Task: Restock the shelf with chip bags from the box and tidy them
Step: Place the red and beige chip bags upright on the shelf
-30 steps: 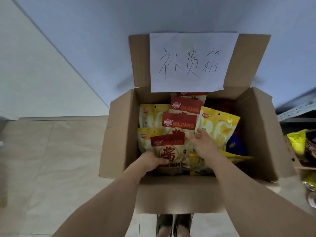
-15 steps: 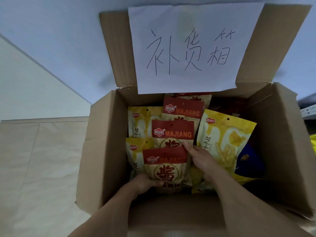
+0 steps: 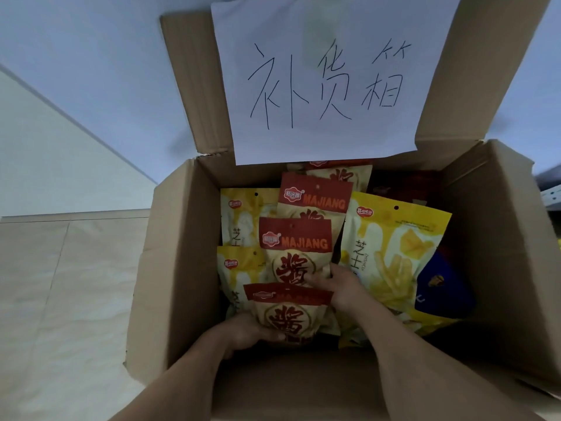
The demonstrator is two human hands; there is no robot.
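cardboard box (image 3: 179, 268) open, paper sign (image 3: 328, 80) on rear flap | left hand (image 3: 252, 331) grips nearest red-topped chip bag (image 3: 285, 314) at its bottom | right hand (image 3: 340, 287) — fingers on second red-topped bag (image 3: 296, 253) | yellow bags (image 3: 394, 253) alongside

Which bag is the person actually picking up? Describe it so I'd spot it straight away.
Look inside the open brown cardboard box with the handwritten white paper sign. In the overlapping column of red-topped cream MAJIANG bags, it is the nearest one, gripped by the left hand with the right hand at its top corner; the others lie untouched behind.
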